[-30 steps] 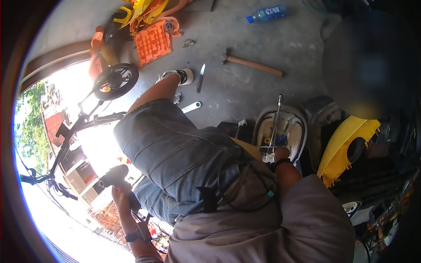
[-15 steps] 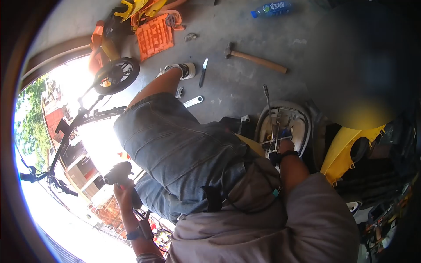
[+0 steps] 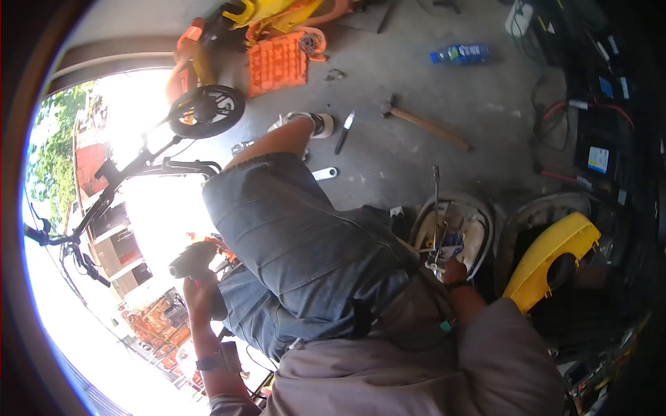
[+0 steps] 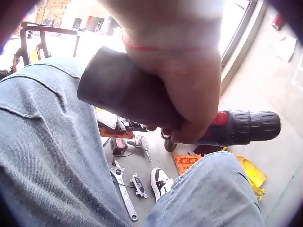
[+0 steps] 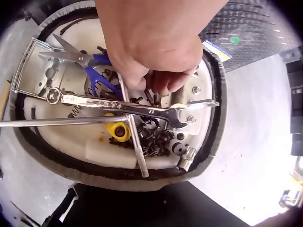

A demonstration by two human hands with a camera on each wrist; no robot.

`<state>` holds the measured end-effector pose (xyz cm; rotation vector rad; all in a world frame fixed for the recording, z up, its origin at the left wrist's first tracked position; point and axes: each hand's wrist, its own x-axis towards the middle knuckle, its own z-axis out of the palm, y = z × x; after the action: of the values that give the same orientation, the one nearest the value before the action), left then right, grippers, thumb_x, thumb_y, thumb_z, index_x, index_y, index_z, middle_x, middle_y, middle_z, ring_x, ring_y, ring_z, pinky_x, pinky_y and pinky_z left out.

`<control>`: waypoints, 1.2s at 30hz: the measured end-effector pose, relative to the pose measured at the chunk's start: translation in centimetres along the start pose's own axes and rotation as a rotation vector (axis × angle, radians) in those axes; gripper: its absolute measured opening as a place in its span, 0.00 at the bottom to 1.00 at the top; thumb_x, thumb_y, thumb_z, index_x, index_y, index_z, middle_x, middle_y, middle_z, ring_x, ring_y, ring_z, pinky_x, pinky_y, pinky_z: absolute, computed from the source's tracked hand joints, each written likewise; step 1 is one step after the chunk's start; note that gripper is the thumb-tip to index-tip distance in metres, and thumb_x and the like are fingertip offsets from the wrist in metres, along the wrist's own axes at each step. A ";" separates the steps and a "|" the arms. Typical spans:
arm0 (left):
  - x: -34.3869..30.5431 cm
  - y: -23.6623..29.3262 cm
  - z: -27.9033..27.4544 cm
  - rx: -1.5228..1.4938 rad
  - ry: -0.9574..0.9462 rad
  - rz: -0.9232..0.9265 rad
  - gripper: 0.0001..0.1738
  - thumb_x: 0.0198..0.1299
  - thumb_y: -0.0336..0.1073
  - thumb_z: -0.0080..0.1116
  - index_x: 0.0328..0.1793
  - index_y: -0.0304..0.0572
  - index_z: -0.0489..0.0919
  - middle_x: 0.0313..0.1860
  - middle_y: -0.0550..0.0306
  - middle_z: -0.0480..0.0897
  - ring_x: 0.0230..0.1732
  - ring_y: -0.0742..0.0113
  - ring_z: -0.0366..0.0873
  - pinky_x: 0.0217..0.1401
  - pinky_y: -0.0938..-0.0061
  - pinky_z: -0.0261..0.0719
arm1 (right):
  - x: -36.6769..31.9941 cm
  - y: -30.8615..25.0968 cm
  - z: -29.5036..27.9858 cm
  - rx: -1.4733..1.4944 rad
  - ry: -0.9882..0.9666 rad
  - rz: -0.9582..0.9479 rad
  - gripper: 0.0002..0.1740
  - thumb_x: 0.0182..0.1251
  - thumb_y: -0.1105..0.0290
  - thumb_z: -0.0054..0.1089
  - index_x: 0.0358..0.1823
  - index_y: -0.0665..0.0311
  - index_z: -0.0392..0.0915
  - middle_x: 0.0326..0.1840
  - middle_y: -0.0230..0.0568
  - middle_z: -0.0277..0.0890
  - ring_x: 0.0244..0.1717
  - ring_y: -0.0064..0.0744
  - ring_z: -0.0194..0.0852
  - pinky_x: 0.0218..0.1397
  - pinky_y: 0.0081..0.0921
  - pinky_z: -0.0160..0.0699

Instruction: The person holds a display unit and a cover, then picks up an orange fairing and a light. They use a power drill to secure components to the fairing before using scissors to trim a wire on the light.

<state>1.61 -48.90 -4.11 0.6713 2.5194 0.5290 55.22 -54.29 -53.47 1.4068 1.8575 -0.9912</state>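
Observation:
My left hand [image 3: 200, 299] grips a cordless drill [image 4: 251, 127] by its handle, off to the left beside the thigh. In the left wrist view the chuck points right. My right hand [image 5: 158, 52] reaches down into an upturned padded shell [image 5: 218, 109] that holds loose hardware. Its fingers curl down beside a heap of dark screws [image 5: 154, 142]; I cannot tell whether they pinch one. A combination wrench [image 5: 109, 105] and a metal bar handle [image 5: 61, 122] lie across the shell below the fingers. Blue-handled scissors [image 5: 97, 75] lie left of the hand.
On the floor are a hammer [image 3: 430, 128], a knife [image 3: 344, 133], a wrench [image 4: 124, 191] and a blue-labelled bottle [image 3: 459, 54]. A yellow panel [image 3: 555, 260] stands right of the shell. An orange panel [image 3: 277, 64] lies farther off, near a wheel [image 3: 207, 112].
The head view has shifted, so the floor things sit farther right. A dark blurred shape at the upper right is gone. The left hand still holds the drill; the right stays in the shell.

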 end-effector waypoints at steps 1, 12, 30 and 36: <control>0.0 0.8 0.3 -0.030 0.014 -0.003 0.09 0.52 0.28 0.61 0.40 0.36 0.78 0.29 0.65 0.77 0.31 0.76 0.74 0.34 0.78 0.73 | -1.3 -0.6 -2.9 -0.235 -0.055 -0.144 0.07 0.57 0.66 0.65 0.36 0.58 0.82 0.37 0.43 0.84 0.41 0.45 0.85 0.42 0.42 0.82; 4.4 4.2 -2.4 -0.299 0.131 0.197 0.19 0.52 0.38 0.65 0.47 0.35 0.79 0.35 0.55 0.82 0.37 0.69 0.80 0.43 0.71 0.77 | 1.8 4.0 -29.9 -0.106 0.160 -0.462 0.11 0.63 0.66 0.59 0.39 0.67 0.80 0.37 0.57 0.82 0.42 0.50 0.84 0.43 0.40 0.80; 7.8 -3.5 -4.0 -0.501 0.240 0.119 0.24 0.47 0.44 0.67 0.47 0.36 0.79 0.39 0.39 0.84 0.45 0.44 0.84 0.50 0.59 0.79 | -20.7 -62.0 -54.1 0.322 0.194 -1.768 0.05 0.72 0.78 0.57 0.46 0.65 0.73 0.46 0.42 0.79 0.49 0.32 0.80 0.54 0.27 0.78; 9.3 -6.0 -6.3 -0.591 0.216 -0.001 0.24 0.49 0.47 0.67 0.46 0.37 0.79 0.38 0.39 0.84 0.45 0.42 0.84 0.49 0.58 0.79 | -19.8 -68.1 -51.6 0.049 0.300 -1.933 0.05 0.72 0.78 0.55 0.46 0.65 0.71 0.45 0.44 0.78 0.46 0.34 0.79 0.51 0.26 0.78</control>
<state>-11.05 -50.14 -4.98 0.3986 2.3585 1.3327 -6.66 -32.02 4.49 -0.8345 3.1916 -1.4981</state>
